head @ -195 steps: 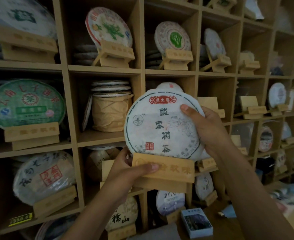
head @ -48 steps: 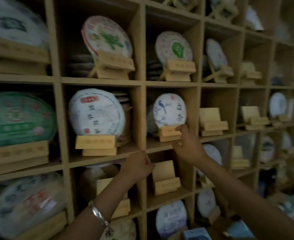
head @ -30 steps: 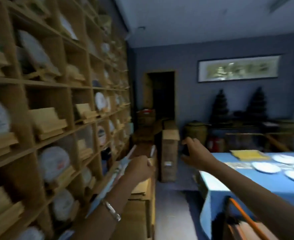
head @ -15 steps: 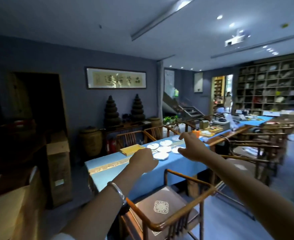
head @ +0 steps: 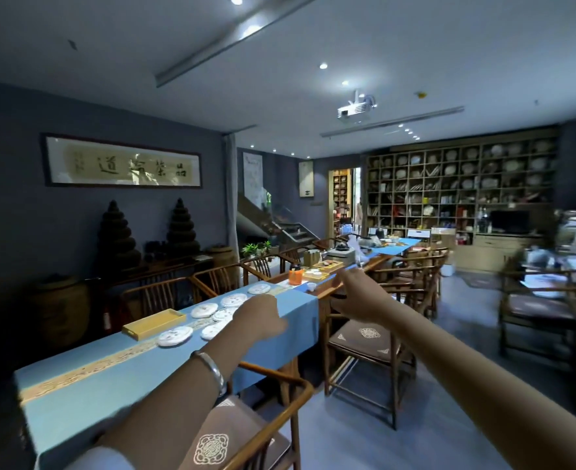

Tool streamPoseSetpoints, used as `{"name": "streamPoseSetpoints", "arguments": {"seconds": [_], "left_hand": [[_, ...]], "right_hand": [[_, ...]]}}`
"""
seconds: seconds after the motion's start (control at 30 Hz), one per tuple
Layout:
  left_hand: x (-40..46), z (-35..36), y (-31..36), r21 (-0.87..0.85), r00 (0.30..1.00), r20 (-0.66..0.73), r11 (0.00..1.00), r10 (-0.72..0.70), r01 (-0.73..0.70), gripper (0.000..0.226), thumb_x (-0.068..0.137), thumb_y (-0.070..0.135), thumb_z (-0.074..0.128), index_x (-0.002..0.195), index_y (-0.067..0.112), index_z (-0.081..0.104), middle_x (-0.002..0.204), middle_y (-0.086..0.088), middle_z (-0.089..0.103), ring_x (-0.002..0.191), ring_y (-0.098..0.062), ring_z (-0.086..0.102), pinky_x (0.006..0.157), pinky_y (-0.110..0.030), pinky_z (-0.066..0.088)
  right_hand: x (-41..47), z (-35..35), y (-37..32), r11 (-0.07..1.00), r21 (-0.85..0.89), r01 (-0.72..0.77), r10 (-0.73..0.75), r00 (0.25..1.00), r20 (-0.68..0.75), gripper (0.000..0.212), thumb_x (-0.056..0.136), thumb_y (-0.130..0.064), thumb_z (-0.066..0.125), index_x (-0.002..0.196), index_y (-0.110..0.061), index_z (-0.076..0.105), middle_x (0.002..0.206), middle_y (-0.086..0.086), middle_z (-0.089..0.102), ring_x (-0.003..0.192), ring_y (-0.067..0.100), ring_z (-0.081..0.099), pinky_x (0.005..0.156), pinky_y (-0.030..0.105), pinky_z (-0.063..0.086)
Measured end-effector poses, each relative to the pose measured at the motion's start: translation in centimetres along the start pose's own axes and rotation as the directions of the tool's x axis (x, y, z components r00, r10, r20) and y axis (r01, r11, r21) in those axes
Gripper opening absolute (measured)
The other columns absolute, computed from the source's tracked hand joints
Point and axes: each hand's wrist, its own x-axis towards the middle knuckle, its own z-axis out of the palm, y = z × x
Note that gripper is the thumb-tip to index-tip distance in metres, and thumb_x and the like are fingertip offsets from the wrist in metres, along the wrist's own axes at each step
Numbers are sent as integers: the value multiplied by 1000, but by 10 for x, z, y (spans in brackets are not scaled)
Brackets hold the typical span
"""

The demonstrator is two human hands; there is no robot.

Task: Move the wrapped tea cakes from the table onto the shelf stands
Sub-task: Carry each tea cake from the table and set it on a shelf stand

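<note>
Several wrapped white tea cakes (head: pixel 175 335) lie flat on a long table with a blue cloth (head: pixel 117 378), beside a yellow wooden tray (head: pixel 154 323). My left hand (head: pixel 258 317) hangs in the air over the table's near side, fingers curled, holding nothing. My right hand (head: pixel 357 296) is stretched forward over a chair, fingers loosely bent and empty. Both hands are apart from the cakes. The shelf with the stands that I was facing is out of view.
Wooden chairs with cushions (head: pixel 364 337) stand along the table's near side, one right below my left arm (head: pixel 245 435). A tea set and orange container (head: pixel 296 276) sit further along the table. A large shelf wall (head: pixel 459 184) fills the far end.
I set two cakes on shelf stands, then turned away from the shelf toward the room. The table with the cakes has come into view and nearer; both hands are empty.
</note>
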Motion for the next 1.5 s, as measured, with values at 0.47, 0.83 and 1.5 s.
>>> {"name": "streamPoseSetpoints", "arguments": {"seconds": [0.47, 0.83, 1.5], "left_hand": [[160, 78, 84, -71, 998, 44, 997, -36, 39, 32, 89, 31, 52, 106, 6, 64, 111, -15, 66, 103, -30, 60, 74, -37, 45], [359, 124, 23, -79, 999, 36, 996, -27, 30, 26, 92, 31, 53, 105, 12, 65, 93, -4, 61, 88, -20, 57, 66, -27, 40], [698, 220, -49, 0, 994, 11, 994, -112, 112, 27, 88, 31, 55, 99, 8, 65, 79, -7, 62, 75, -21, 56, 56, -32, 42]], "right_hand": [[91, 7, 170, 997, -71, -27, 28, 999, 19, 35, 88, -22, 64, 121, -13, 55, 128, 8, 54, 104, 17, 54, 81, 25, 51], [261, 83, 213, 995, -92, -43, 45, 999, 25, 35, 88, -24, 61, 122, -15, 54, 124, 9, 52, 106, 20, 54, 84, 26, 48], [577, 215, 372, 996, -20, -86, 87, 996, 2, 33, 90, -34, 60, 117, -17, 55, 120, 6, 56, 97, 17, 55, 74, 28, 47]]}}
